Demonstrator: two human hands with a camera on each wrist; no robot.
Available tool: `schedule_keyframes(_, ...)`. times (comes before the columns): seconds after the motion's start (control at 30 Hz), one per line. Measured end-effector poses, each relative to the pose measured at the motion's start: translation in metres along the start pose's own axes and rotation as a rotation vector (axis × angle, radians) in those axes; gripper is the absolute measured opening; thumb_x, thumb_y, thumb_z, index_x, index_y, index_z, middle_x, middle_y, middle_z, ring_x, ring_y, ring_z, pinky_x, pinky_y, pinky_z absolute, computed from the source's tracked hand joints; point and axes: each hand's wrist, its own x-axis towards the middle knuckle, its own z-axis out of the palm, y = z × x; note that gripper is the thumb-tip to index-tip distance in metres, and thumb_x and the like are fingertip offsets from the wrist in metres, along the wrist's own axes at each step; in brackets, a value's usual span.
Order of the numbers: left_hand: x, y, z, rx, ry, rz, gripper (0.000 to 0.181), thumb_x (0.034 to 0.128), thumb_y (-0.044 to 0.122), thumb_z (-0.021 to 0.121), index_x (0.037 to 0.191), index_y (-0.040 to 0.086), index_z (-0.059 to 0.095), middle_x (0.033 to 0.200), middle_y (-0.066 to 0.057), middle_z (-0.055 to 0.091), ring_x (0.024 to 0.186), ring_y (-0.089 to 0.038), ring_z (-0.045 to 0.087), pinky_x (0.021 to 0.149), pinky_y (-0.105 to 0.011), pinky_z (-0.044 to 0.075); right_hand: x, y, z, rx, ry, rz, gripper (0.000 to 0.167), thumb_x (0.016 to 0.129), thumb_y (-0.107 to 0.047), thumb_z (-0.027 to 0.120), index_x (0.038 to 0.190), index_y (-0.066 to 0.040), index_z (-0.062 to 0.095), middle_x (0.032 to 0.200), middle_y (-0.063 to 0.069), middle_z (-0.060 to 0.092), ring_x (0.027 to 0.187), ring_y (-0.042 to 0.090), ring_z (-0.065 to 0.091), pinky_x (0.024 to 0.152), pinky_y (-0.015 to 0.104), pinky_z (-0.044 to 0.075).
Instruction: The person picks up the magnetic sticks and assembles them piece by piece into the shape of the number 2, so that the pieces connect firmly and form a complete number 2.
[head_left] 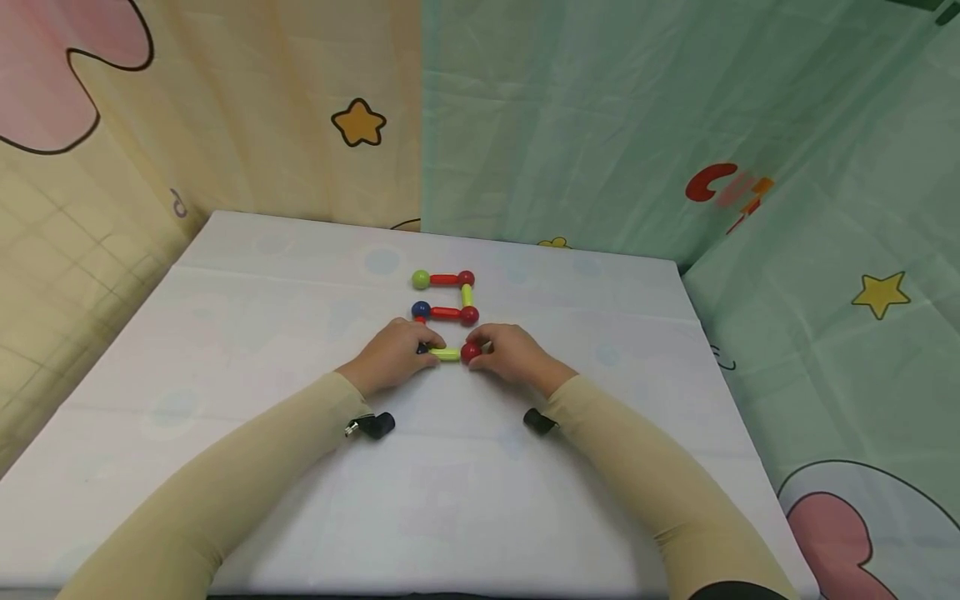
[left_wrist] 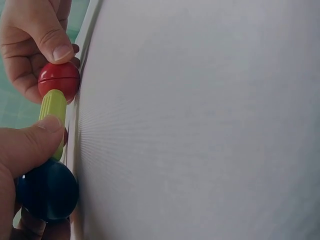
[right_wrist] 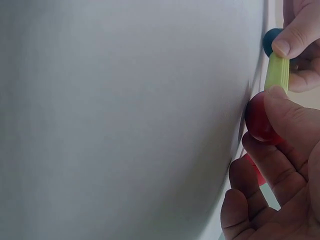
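On the white table, my left hand (head_left: 392, 354) holds a dark blue ball (left_wrist: 48, 191), its thumb lying on the yellow-green rod (head_left: 447, 355) joined to that ball. My right hand (head_left: 517, 358) pinches a red ball (head_left: 470, 352) between thumb and fingers, at the rod's right end. In both wrist views that ball meets the rod. Behind the hands runs a zigzag of a second blue ball (head_left: 422, 310), a red rod (head_left: 446, 313), a red ball (head_left: 469, 315), a yellow-green rod (head_left: 467, 296), another red ball (head_left: 467, 278), a red rod (head_left: 444, 280) and a light green ball (head_left: 421, 279). My left fingers partly cover a short red rod (head_left: 420, 320).
The white-covered table (head_left: 300, 467) spreads around both arms. Printed curtains (head_left: 615, 125) hang behind its far edge and along both sides. A small black device (head_left: 377, 425) is strapped at the left wrist and another (head_left: 538, 422) at the right.
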Motion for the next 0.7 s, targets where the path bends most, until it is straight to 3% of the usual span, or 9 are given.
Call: schedule_keyframes(0.7,-0.0033,0.0065,-0.0019,0.031,0.018,0.012,0.027,0.0951,0.024,0.080,0.122,0.019,0.079,0.118,0.002,0.078,0.115,-0.028,0.059,0.105,-0.045,0.048,-0.0035,-0.0040,-0.0007,-0.014,-0.006,-0.015,0.042,0.094,-0.027,0.082,0.133,-0.020,0.068,0.123,0.001,0.071,0.112,0.020,0.061,0.102,0.037,0.055)
